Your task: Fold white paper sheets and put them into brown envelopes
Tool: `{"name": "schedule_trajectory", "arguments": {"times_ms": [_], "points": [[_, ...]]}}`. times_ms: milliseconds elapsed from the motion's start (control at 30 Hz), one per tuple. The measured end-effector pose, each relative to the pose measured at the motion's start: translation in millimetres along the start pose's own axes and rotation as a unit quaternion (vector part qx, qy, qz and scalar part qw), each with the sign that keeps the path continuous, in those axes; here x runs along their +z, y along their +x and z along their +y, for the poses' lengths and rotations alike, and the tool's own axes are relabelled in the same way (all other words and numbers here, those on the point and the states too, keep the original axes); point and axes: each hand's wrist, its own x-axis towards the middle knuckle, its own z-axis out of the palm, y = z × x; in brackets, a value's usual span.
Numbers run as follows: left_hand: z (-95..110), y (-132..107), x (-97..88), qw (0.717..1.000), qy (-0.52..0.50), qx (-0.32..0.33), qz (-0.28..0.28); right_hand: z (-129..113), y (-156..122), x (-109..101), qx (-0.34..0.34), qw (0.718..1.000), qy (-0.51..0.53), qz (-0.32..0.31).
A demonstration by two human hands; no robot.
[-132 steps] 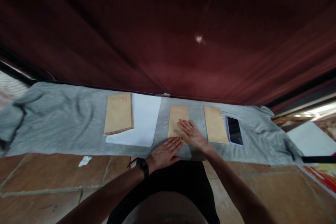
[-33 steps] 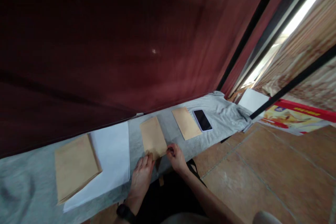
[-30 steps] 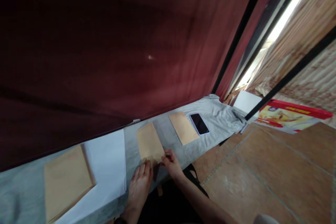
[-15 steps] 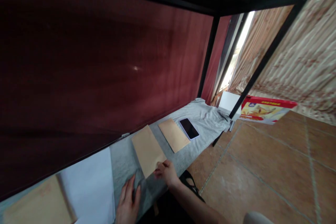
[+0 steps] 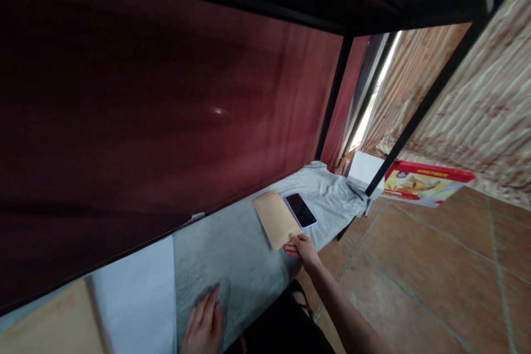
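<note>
The left hand [image 5: 202, 325] lay flat on grey cloth [image 5: 232, 251] while the right hand [image 5: 301, 249] pinched the envelope [image 5: 274, 217] beside the phone [image 5: 301, 211], apparently placing it; release next called for squared edges.

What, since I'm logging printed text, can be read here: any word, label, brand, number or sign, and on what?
Nothing can be read reliably.
Red-and-yellow package: yellow characters on its red band and a blue badge, all too blurred.
Lower-left brown envelope: faint reddish print, too blurred.
Phone: dark screen, no text visible.
</note>
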Motion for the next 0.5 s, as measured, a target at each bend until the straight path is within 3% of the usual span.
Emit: {"name": "schedule_trajectory", "arguments": {"times_ms": [300, 500], "points": [[3, -4, -0.4, 0.999, 0.031, 0.021, 0.005, -9, 5, -3, 0.044, 0.997, -0.046, -0.052], [6, -2, -4.8, 1.0, 0.021, 0.002, -0.016, -13, 5, -6, 0.064, 0.994, -0.07, -0.05]]}}
